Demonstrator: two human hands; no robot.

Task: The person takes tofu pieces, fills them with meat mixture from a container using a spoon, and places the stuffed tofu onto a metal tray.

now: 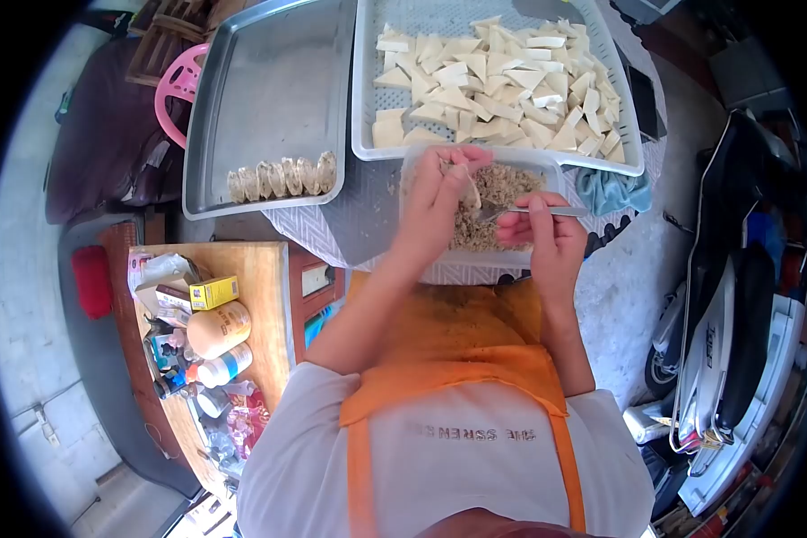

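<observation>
In the head view, the pale piece (462, 184) is at the left hand (432, 202), between its fingers and just to the right of its palm. The piece's long axis slants, its upper end by the fingertips and its lower end pointing down and rightward, towards the metal utensil (565, 212). The left hand is the nearer one, since it grips the piece; the right hand (551, 229) is a little to the right and slightly closer to the body, its fingers closed round the utensil's handle. That handle lies nearly crosswise, with the working end pointing left, close to the piece's lower end. The working end is small and partly lost against the crumbly mince (502, 184), so it is probably a spoon, though I can't be sure, nor whether it touches the piece.

Both hands are above the plastic box (489, 257), which holds the mince and sits on the table (359, 206) right in front of the orange apron (457, 332). Beyond the box is the white basket (364, 90) of cut pieces (511, 90). To the left of the box is the metal tray (269, 90), a row of filled pieces (282, 177) along its near edge. A blue cloth (614, 190) lies to the right of the box.
</observation>
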